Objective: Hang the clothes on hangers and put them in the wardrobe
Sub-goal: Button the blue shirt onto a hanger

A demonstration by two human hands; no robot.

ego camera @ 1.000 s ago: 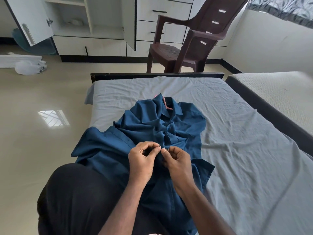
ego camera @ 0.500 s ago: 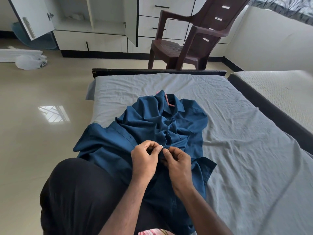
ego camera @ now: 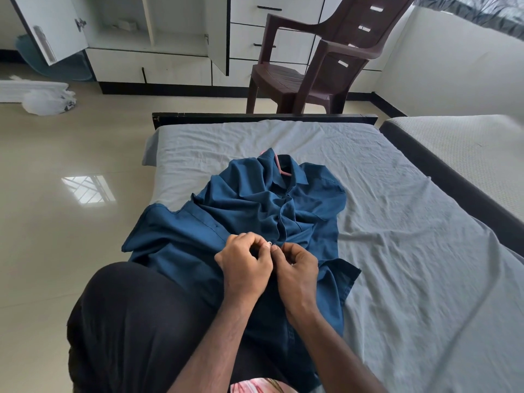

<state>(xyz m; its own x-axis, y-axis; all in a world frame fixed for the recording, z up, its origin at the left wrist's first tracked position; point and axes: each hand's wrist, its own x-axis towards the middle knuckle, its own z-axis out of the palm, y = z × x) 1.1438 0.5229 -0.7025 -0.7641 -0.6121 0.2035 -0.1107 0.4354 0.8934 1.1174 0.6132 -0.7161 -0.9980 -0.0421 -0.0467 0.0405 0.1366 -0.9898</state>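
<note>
Blue shirt (ego camera: 243, 211) spread on bed (ego camera: 411, 251), lying w/ collar toward the far end of bed, bottom part hanging off the near edge onto a lap. Pink hanger (ego camera: 280, 167) tucked inside the collar, only a bit poking out.

Left hand (ego camera: 243, 265) & right hand (ego camera: 297, 268) close together, touching at the shirt's front, about the middle. Fingers curled tight on both, pinching the shirt's front edges. Tiny white button (ego camera: 269, 244) showing at the left thumb tip. Prob doing up a button; can't tell if it's through the hole yet.

Shirt looks soft, light, floppy. Bunches up easy, lots of folds near the chest. Won't break. Not slippery, but slides off a hanger if front stays open, so buttoning helps.

Best place to grab later: hanger hook at the collar, not the cloth. Grabbing cloth only = shirt pulls off hanger.

Wardrobe (ego camera: 147, 38) past the far end of bed, door open. Brown chair (ego camera: 312, 66) just beyond the bed's far edge, maybe in the way when carrying.
</note>
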